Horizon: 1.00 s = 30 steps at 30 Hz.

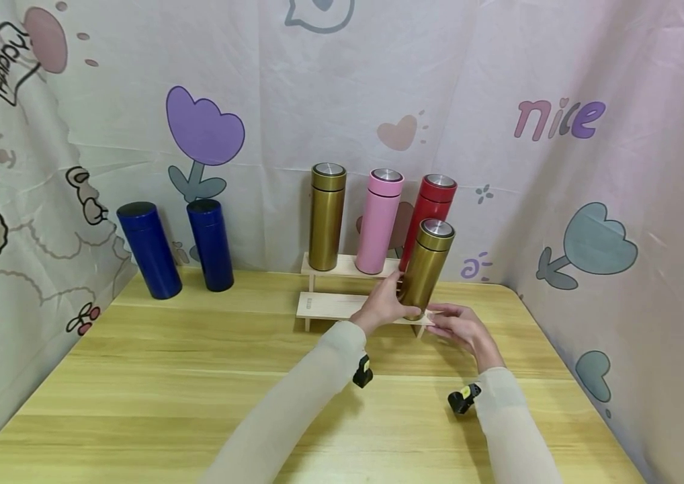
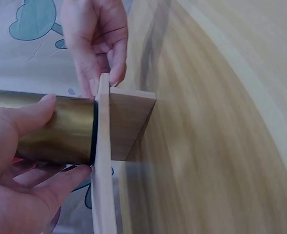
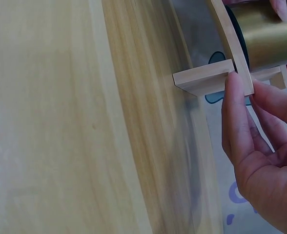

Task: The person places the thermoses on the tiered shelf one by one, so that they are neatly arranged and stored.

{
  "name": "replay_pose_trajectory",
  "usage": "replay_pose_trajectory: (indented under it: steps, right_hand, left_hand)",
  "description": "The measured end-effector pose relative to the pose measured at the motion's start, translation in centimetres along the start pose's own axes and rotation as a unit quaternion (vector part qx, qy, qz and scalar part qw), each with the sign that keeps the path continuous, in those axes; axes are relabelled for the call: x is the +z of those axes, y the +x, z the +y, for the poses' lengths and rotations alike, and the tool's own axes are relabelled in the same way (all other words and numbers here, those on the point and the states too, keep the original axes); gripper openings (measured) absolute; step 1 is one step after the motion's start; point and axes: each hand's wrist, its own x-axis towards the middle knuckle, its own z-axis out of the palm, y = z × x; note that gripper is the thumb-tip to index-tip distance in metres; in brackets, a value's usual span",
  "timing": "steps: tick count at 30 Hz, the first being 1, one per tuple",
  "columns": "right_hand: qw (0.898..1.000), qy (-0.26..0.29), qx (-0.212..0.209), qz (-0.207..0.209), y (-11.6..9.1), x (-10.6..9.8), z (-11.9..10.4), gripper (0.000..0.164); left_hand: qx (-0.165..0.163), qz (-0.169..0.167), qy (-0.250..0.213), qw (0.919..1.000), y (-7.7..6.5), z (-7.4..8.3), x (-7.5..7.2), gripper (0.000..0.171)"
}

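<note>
A gold thermos bottle [image 1: 429, 269] stands at the right end of the lower shelf of a two-tier wooden rack [image 1: 331, 306]. My left hand [image 1: 383, 304] holds this bottle near its base, thumb on one side and fingers round the other. In the left wrist view the bottle's dark base sits right at the shelf board [image 2: 103, 146]. My right hand [image 1: 461, 329] pinches the right end of that same board between thumb and fingers, as the right wrist view shows. Along the upper shelf stand another gold bottle [image 1: 326, 218], a pink bottle [image 1: 379, 222] and a red bottle [image 1: 433, 195], partly hidden.
Two dark blue bottles [image 1: 150, 252] [image 1: 211, 247] stand apart at the back left of the wooden table [image 1: 197, 376]. A printed curtain [image 1: 469, 67] hangs behind the rack and along both sides. Each wrist carries a small black camera [image 1: 363, 372].
</note>
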Motion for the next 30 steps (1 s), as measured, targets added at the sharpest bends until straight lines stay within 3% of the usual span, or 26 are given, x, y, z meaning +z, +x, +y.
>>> replay_pose_trajectory:
  steps: [5, 13, 20, 27, 30]
  right_hand:
    - [1.000, 0.005, 0.004, 0.003, 0.1, 0.0, 0.2, 0.056]
    - [1.000, -0.002, 0.004, 0.005, -0.1, -0.1, 0.0, 0.056]
    - [1.000, 0.000, 0.008, 0.006, 0.0, 0.1, -0.1, 0.057]
    - [1.000, -0.007, 0.014, 0.012, 0.3, 0.0, -0.1, 0.056]
    - [1.000, -0.010, 0.015, 0.015, 0.3, -0.1, 0.0, 0.055]
  left_hand:
    - [0.000, -0.015, -0.009, 0.9999, -0.4, -0.3, -1.3, 0.084]
    - [-0.009, -0.049, -0.063, 0.9968, -1.3, -1.0, -4.1, 0.078]
    - [-0.005, -0.102, -0.019, 0.9946, -2.8, -1.4, -7.6, 0.068]
    - [0.039, -0.169, 0.033, 0.9843, -3.9, -1.6, -11.0, 0.058]
    - [0.045, -0.178, 0.053, 0.9817, -4.3, -1.9, -12.0, 0.055]
